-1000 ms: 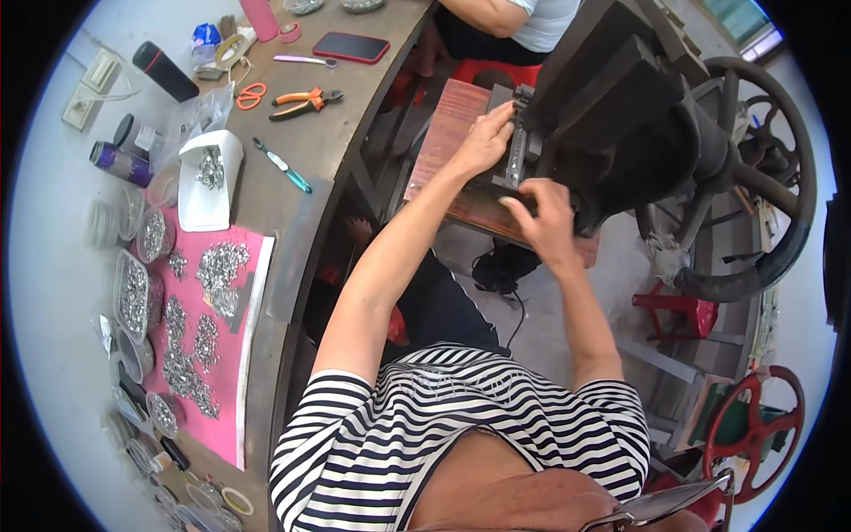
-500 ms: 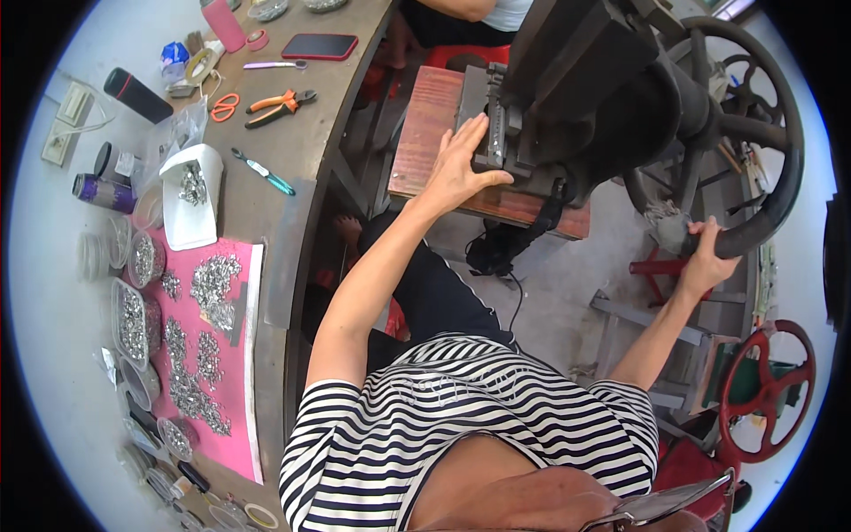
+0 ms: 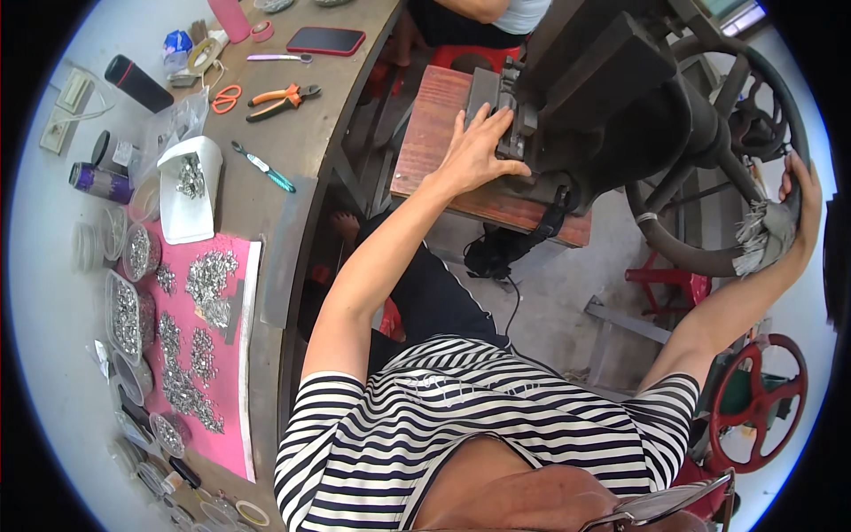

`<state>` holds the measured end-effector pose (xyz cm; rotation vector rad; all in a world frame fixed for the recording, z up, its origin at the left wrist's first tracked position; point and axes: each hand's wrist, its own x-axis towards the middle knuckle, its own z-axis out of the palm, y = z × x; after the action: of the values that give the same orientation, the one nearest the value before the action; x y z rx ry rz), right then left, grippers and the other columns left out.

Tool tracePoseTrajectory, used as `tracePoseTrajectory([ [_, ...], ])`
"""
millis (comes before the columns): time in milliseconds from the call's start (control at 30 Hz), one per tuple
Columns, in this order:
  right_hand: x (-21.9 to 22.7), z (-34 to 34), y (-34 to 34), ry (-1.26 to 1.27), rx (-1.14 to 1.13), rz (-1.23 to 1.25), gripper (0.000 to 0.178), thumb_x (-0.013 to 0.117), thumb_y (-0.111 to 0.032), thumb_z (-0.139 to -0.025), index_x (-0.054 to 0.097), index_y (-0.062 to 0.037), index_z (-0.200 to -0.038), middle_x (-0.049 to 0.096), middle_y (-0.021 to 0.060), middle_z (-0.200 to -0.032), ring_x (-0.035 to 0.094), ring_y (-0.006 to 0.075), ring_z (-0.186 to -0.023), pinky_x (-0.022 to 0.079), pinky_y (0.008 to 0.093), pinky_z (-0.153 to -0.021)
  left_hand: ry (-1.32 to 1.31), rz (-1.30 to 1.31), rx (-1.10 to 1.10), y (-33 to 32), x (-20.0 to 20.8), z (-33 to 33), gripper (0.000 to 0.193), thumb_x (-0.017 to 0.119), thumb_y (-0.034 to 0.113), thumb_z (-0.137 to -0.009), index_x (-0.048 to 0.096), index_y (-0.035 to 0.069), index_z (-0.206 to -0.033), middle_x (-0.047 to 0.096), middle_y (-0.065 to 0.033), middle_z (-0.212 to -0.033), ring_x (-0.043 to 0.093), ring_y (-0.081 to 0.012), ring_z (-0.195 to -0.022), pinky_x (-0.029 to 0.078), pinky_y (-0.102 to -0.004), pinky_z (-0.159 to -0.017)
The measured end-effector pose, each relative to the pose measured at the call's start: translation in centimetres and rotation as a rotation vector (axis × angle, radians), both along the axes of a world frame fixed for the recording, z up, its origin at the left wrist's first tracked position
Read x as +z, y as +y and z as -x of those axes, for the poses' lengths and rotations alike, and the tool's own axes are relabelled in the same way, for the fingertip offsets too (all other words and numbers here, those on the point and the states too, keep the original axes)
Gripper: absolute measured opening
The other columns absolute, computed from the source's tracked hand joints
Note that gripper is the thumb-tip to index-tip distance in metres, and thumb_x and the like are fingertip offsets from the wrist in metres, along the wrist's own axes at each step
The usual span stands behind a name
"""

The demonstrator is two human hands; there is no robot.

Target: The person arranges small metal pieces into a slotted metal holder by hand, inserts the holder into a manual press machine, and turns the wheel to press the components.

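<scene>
A dark metal hand press (image 3: pixel 620 115) stands ahead of me on a red-brown wooden board (image 3: pixel 430 115). My left hand (image 3: pixel 474 155) lies over the metal die block (image 3: pixel 507 99) at its base, fingers spread and thumb apart. Whether a small piece lies beneath the fingertips, I cannot see. On the far right, my right hand (image 3: pixel 802 199) has its fingers wrapped round the rim of the press's large handwheel (image 3: pixel 687 254). Just below that hand, a frayed grey cloth (image 3: pixel 761 236) is wound round the rim.
Left, a workbench (image 3: pixel 306 97) holds orange-handled pliers (image 3: pixel 282 104), scissors (image 3: pixel 225 99), a phone (image 3: pixel 326 41), a white tray (image 3: pixel 188 222) and small metal parts (image 3: pixel 182 368) on a pink sheet. A red handwheel (image 3: pixel 753 408) stands lower right. Another person (image 3: pixel 523 19) sits beyond the press.
My right hand has swung outward to the right and up, turning the handwheel; its cloth wrap has moved right. My left hand stays at the die block, its fingers more spread.
</scene>
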<state>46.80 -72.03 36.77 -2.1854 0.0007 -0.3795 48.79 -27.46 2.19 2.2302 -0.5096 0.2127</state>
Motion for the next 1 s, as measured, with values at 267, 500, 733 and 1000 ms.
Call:
tracePoseTrajectory([
  [267, -8.9, 6.9, 1.8, -0.345, -0.138, -0.149, 0.026, 0.067, -0.023, -0.095, 0.057, 0.001, -0.097, 0.054, 0.0073, -0.069, 0.053, 0.0153, -0.059, 0.046, 0.0289, -0.058, -0.017, 0.019, -0.008, -0.4, 0.0, -0.5, 0.108, 0.082, 0.058, -0.071, 0.039, -0.001, -0.152, 0.038, -0.018, -0.16, 0.023, -0.0386, -0.152, 0.009, -0.0585, -0.123],
  [500, -11.6, 7.5, 4.7, -0.321, -0.176, -0.139, 0.023, 0.07, -0.01, -0.092, 0.053, 0.0034, -0.102, 0.056, 0.0071, -0.069, 0.057, 0.0162, -0.062, 0.052, 0.0311, -0.065, -0.043, 0.034, 0.028, 0.1, -0.9, -0.5, 0.103, 0.082, 0.054, -0.072, 0.042, 0.002, -0.15, 0.042, -0.0189, -0.156, 0.029, -0.0443, -0.148, 0.013, -0.064, -0.12],
  [733, 1.3, -1.9, 1.1, 0.044, -0.053, 0.056, 0.026, 0.072, -0.032, -0.094, 0.06, -0.0104, -0.089, 0.05, -0.0049, -0.066, 0.049, 0.0054, -0.056, 0.037, 0.0195, -0.052, -0.027, 0.022, 0.009, -0.5, -1.1, -0.8, 0.103, 0.081, 0.056, -0.073, 0.041, 0.0, -0.151, 0.041, -0.0182, -0.158, 0.029, -0.0423, -0.149, 0.011, -0.0619, -0.121],
  [1000, -19.4, 8.3, 6.4, -0.844, -0.354, 0.027, 0.029, 0.07, -0.006, -0.091, 0.055, 0.0058, -0.114, 0.066, 0.0097, -0.072, 0.064, 0.0158, -0.061, 0.053, 0.0281, -0.061, -0.046, 0.012, -0.002, -0.8, -0.8, -0.9, 0.104, 0.081, 0.057, -0.072, 0.042, 0.0, -0.151, 0.041, -0.0192, -0.157, 0.028, -0.0426, -0.149, 0.01, -0.0612, -0.121],
])
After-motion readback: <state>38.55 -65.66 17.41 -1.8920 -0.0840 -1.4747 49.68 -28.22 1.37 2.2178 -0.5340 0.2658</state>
